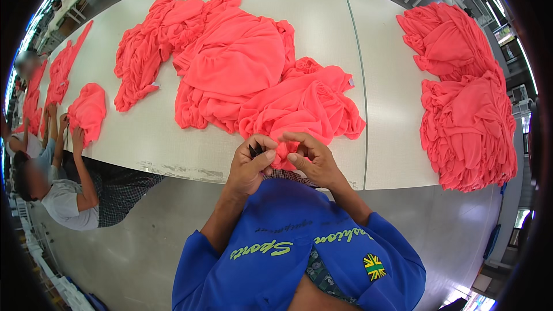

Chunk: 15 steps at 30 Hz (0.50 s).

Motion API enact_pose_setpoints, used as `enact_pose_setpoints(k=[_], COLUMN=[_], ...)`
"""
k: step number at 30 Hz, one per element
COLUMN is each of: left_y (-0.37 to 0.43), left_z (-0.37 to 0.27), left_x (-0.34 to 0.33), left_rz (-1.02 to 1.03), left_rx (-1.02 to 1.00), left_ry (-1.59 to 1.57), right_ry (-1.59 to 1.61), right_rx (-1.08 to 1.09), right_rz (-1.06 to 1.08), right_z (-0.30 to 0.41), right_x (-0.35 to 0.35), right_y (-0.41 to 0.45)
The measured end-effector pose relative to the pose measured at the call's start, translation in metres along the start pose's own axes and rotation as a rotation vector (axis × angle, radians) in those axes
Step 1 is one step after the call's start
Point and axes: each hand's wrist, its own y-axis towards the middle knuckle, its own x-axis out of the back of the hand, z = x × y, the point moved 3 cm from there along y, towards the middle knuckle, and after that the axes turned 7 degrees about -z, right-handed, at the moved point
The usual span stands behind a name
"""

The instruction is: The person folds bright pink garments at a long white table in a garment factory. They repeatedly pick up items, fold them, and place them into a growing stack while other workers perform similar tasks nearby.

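My left hand [252, 165] is closed around a small dark tool whose black pointed tips [255, 150] stick up between thumb and fingers; they look like thread snips, mostly hidden by the hand. Against its fingertips is a bunched part of a coral garment [283, 159]. My right hand [314, 157] is at the other side of this bunch, thumb against the cloth and index finger raised and bent. Whether its curled fingers grip the cloth is hidden. The gathered garment [302, 103] spreads away from my hands over the white table [397, 147].
A large coral garment heap [235, 56] lies beyond my hands. Two stacked piles [468, 129] are on the right, past a table seam [360, 77]. At left, a seated co-worker [71, 201] handles a coral piece [88, 112]; others sit farther along. The table's near edge is at my waist.
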Motion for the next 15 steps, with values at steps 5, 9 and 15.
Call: enact_pose_setpoints(k=[5, 9, 15], left_y=[-0.0005, -0.0002, 0.0000], left_z=[0.0025, 0.0037, 0.0022], left_x=[0.0013, 0.0025, 0.0019], left_rz=[-0.010, 0.004, -0.018], left_rx=[-0.003, -0.026, -0.041], left_ry=[0.013, 0.040, 0.085], right_ry=[-0.021, -0.071, 0.019], right_rx=[-0.058, -0.024, -0.031], right_rz=[0.008, 0.044, 0.011], right_z=[-0.0040, -0.0078, -0.0081], right_x=[-0.0040, -0.0037, -0.0042], right_y=[-0.0009, -0.0006, -0.0003])
